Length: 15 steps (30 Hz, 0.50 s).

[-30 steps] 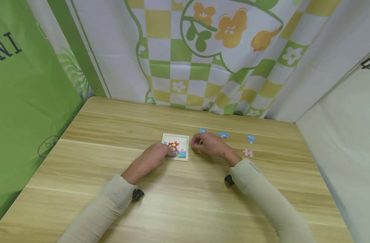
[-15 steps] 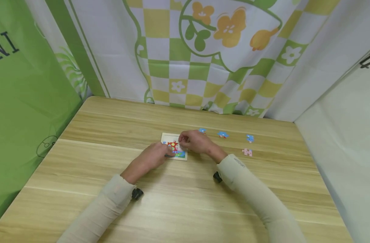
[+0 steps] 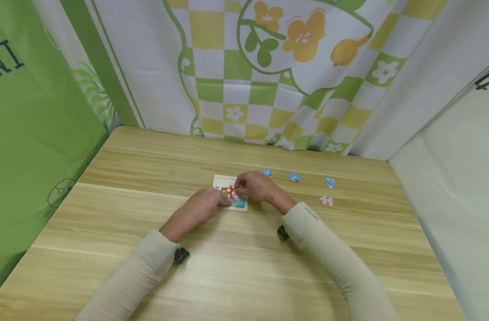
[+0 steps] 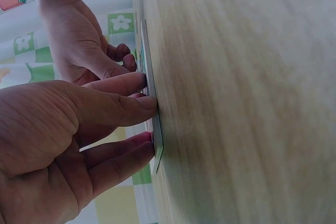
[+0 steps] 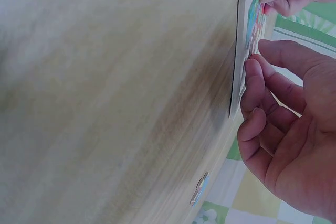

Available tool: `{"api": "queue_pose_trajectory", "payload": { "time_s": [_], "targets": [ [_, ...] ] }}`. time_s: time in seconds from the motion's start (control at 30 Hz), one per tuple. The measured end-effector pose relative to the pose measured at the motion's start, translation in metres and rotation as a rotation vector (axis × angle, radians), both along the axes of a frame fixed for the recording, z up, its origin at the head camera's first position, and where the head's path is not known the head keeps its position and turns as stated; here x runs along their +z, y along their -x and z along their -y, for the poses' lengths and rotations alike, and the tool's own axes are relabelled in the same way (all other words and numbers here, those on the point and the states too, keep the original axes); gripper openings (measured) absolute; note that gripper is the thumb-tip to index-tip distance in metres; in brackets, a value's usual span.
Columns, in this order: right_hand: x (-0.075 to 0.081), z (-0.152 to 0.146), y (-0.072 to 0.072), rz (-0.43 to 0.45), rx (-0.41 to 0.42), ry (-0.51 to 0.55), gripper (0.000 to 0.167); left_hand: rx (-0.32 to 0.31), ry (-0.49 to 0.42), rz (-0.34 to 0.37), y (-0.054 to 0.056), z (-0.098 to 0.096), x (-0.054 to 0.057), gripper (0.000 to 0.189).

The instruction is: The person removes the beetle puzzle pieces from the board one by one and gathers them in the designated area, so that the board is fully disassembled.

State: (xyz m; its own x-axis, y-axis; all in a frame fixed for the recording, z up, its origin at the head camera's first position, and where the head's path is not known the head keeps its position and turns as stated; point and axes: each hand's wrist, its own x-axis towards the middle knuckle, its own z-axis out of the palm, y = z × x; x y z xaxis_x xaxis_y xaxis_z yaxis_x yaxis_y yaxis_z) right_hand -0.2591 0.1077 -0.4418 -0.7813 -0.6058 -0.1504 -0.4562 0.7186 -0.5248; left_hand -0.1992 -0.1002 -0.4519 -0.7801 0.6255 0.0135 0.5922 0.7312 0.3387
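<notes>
One corner of the tray [image 3: 222,177], the near left, is grasped at its edge by your left hand [image 3: 200,205]; a digit lies over the picture. The tray rests flat on the table [image 3: 236,267], at your left fingertips and beneath your right ones. Rate it light, stiff and likely to slide; hold it by the rim. The red piece [image 3: 228,192] sits in the tray, just beyond your left fingertips; it may shift if knocked.

Your right hand [image 3: 256,186] has bent fingers, tips at the tray's right side; whether they grip anything, you cannot tell. Right of these fingers lie three blue pieces [image 3: 294,177] and, nearer you, a pink piece [image 3: 326,200]. Expect thin, light, rigid parts. Pinch opposite edges; avoid the knobs, which may chip.

Markings: well left of your left fingers, the green cloth [image 3: 27,147] reads "NI", with more cut off. Behind your right fingers, the right sleeve [image 3: 329,249] carries small lettering, too fine to read. Far right of them, the white cloth [image 3: 461,187] bears dark characters, not legible with certainty. No brand can be read.
</notes>
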Motion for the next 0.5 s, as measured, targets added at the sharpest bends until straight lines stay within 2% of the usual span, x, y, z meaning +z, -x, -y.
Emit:
{"api": "queue_pose_trajectory", "payload": {
  "time_s": [0.5],
  "targets": [
    [-0.0035,0.0026,-0.0006,0.007,-0.059,0.023,0.008,0.018,-0.001,0.031,-0.0010,-0.0009,0.0036,0.047]
  ]
}}
